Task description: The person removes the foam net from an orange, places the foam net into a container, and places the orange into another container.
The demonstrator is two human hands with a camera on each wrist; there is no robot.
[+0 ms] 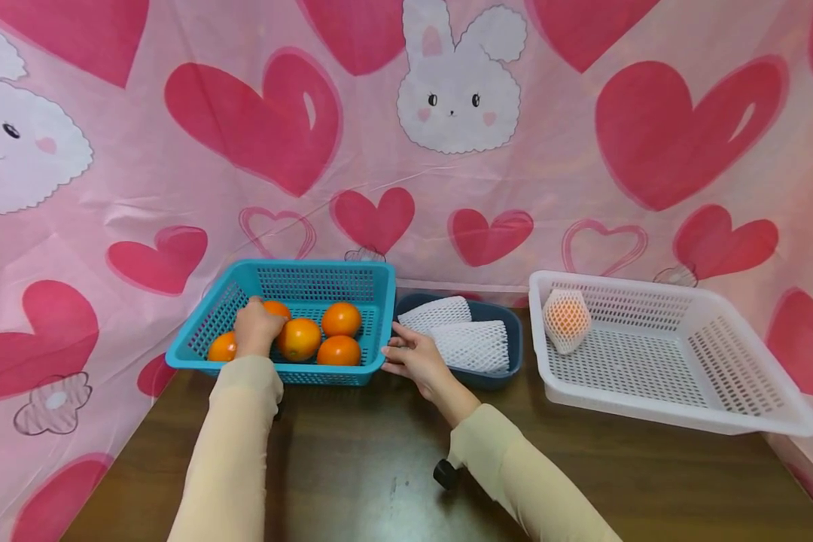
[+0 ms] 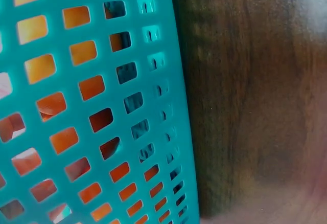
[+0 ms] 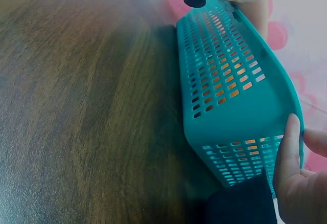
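Note:
A teal plastic basket holds several oranges. Inside its left part, my left hand grips an orange at the back, with the fingertips mostly hidden. Beside that hand, another orange lies near the basket's front left. The left wrist view shows mainly the perforated basket wall, with orange colour behind its holes. At the basket's right front corner, my right hand pinches the rim, fingers on both sides of it in the right wrist view.
Right of the teal basket, a dark blue tray holds white foam net sleeves. Farther right stands a white basket with a fruit in a foam net at its left end. A pink patterned cloth hangs behind the wooden table.

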